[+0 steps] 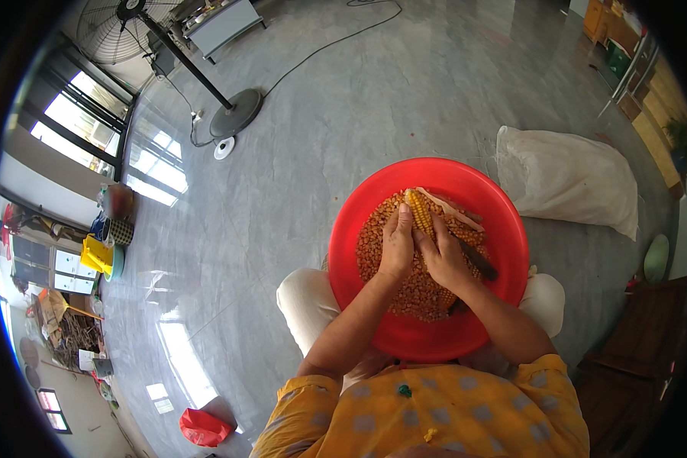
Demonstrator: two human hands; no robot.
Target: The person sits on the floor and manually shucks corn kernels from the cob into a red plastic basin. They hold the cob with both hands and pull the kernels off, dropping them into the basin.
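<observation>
A wide red plastic basin [429, 172] rests between my knees with loose corn kernels [372, 252] heaped in it. Above the heap, my left hand [398, 243] and my right hand [443, 252] are both closed around one yellow corn cob [419, 209]. The thumb of my left hand lies along the cob's left side; my right hand holds its lower right side. A pale strip, perhaps husk [452, 210], lies in the basin beyond my right hand. A dark, elongated object [481, 260], its kind unclear, is beside that hand, partly hidden.
A white woven sack [572, 174] lies on the grey floor [263, 200] right of the basin. At the upper left stands a pedestal fan [237, 113] with its cable running across the floor. A red bag [204, 427] is at the lower left, a wooden piece of furniture [635, 343] at the right.
</observation>
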